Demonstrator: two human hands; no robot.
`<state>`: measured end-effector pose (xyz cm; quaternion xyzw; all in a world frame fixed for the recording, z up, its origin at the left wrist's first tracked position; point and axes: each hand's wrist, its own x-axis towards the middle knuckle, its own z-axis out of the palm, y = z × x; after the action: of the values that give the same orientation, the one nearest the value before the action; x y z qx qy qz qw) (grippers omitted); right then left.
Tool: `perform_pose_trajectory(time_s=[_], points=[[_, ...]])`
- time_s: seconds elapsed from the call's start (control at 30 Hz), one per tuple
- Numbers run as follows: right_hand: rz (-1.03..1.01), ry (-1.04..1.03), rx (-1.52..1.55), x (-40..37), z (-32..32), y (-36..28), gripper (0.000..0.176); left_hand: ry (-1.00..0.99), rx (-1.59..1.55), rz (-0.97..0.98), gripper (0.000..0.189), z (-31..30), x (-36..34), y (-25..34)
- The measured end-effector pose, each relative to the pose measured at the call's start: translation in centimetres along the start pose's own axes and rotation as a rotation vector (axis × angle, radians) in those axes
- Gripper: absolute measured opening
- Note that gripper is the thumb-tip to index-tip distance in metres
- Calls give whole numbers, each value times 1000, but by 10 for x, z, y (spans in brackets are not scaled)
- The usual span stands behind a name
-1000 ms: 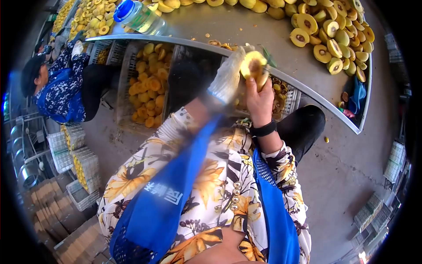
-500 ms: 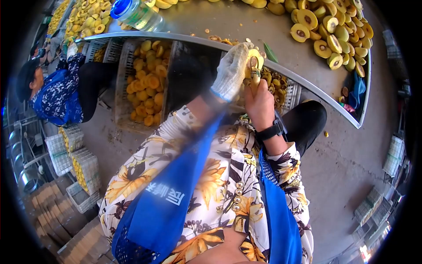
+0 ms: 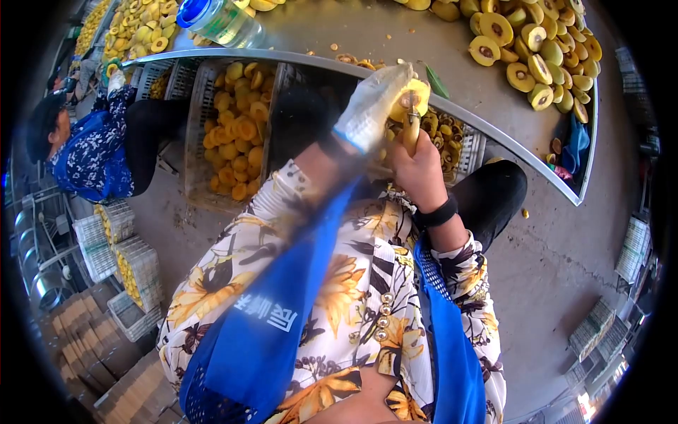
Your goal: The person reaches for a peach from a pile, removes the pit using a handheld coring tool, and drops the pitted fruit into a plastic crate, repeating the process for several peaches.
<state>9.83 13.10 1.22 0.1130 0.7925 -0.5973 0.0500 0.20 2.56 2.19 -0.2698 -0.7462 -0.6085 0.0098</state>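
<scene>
My left hand (image 3: 369,109), in a white knit glove, is closed around a yellow peach half (image 3: 421,90) with its cut face toward me. My bare right hand (image 3: 419,173) grips the pale handle of a small pitting tool (image 3: 411,133). The tool's metal end rests at the middle of the cut face, over the stone area. Both hands are just inside the metal edge of the table (image 3: 318,60). Below them, a crate (image 3: 474,154) holds peach stones and scraps, partly hidden by my right hand.
A pile of stone-in peach halves (image 3: 540,67) lies at the table's right. A blue-capped bottle (image 3: 224,27) lies near the left edge, and a green leaf (image 3: 436,83) beyond my hands. A crate (image 3: 192,152) of pitted halves stands left. Another person (image 3: 92,152) sits at far left.
My right hand has turned at the wrist and the tool has shifted against the peach half's middle. My left hand and the peach half have moved slightly right.
</scene>
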Motion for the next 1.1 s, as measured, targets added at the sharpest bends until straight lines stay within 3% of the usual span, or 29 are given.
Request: perform_pose_trajectory(time_s=[0.07,0.13,0.17,0.27,0.33,0.4,0.53,0.57,0.63,0.73,0.8,0.9,0.97,1.0,1.03,1.07,1.1], points=[[74,-55,214,-3,4,-11,14,154,-233,-178,27,12,-8,10],[92,-91,220,-3,7,-12,11,247,-382,-380,25,17,-11,8],[111,-114,247,-4,6,-18,11,190,-385,-443,25,14,-8,-2],[261,-176,381,-8,3,-35,9,53,-83,-92,27,4,-11,-3],[335,-195,454,-8,2,-42,8,-18,334,44,27,-1,-6,-6],[360,-197,493,-8,2,-44,6,47,92,-62,25,5,-5,-13],[390,-295,614,-8,-4,-39,4,216,-591,-639,23,12,4,1],[399,-346,667,-7,-6,-34,4,207,-702,-678,22,15,4,-7],[429,-404,752,-6,-10,-32,6,112,-518,-520,24,16,2,-10],[475,-475,910,-4,-13,-32,7,26,-625,-547,26,10,2,-6],[475,-569,1097,0,-17,-20,8,83,-944,-866,29,10,6,-5],[390,-708,1251,1,-17,-16,9,-7,-1273,-837,37,2,8,-2],[384,-705,1185,0,-14,-14,10,460,-1013,-912,43,-25,12,11],[379,-698,1153,0,-15,-12,11,237,-1128,-838,42,-63,1,5],[305,-633,872,3,-18,-5,12,236,-1053,-759,43,-95,-8,1],[220,-570,524,7,-15,13,17,349,-858,-729,43,-119,-12,8],[137,-497,180,11,-9,37,22,440,-288,-690,37,-135,-24,14]])
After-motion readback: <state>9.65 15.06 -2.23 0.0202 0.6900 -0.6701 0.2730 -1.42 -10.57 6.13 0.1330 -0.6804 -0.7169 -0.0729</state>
